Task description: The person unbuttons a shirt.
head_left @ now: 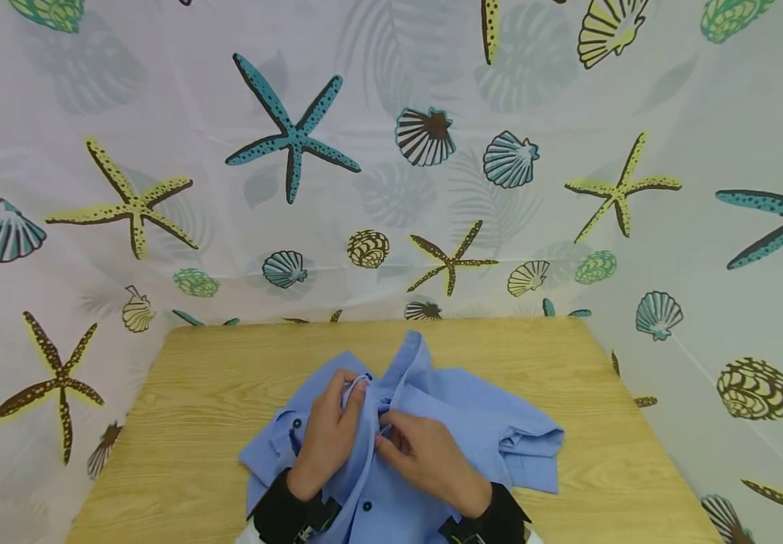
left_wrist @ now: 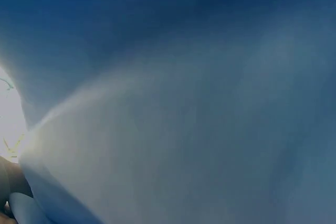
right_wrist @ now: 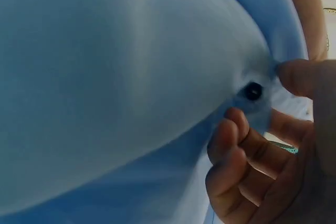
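A light blue short-sleeved shirt with dark buttons lies spread on the table, its collar standing up at the far side. My left hand grips a folded front edge just below the collar, thumb on top. Close beside it, my right hand pinches the other front edge between thumb and forefinger. The right wrist view shows a dark button at these fingertips, with the remaining fingers curled below. Lower on the front sits another button. Blurred blue cloth fills most of the left wrist view.
The wooden table extends on both sides of the shirt and behind it. A white cloth backdrop printed with starfish and shells hangs behind and along the sides. Dark bands wrap both wrists.
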